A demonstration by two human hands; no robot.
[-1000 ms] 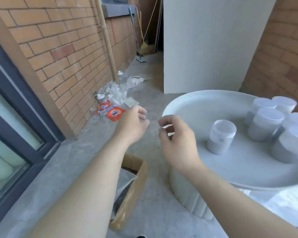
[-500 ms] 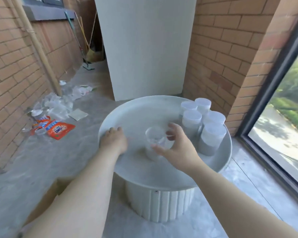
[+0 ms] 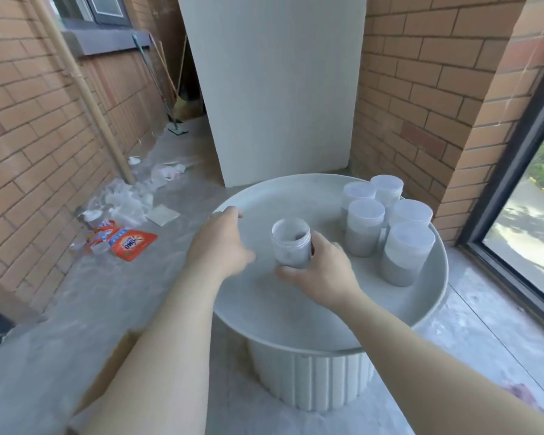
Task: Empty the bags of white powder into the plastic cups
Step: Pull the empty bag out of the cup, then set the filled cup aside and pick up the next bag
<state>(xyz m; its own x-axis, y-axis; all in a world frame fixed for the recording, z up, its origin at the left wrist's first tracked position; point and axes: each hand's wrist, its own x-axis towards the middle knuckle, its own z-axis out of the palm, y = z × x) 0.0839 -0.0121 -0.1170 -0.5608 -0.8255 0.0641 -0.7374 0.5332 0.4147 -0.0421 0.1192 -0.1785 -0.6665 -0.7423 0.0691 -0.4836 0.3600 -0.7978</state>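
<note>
A clear plastic cup stands near the middle of the round white table, and my right hand grips its lower part from the near right side. My left hand reaches over the table's left rim with loosely curled fingers and holds nothing. Several more cups, partly filled with greyish-white powder, stand grouped at the table's far right. An orange powder bag lies on the floor to the left.
Crumpled clear plastic and paper scraps litter the floor by the left brick wall. A cardboard box sits low under my left arm. A white panel stands behind the table, a window on the right.
My right hand has closed around the middle cup. My left hand has slid a little farther along the table's left rim. The view has settled on the table.
</note>
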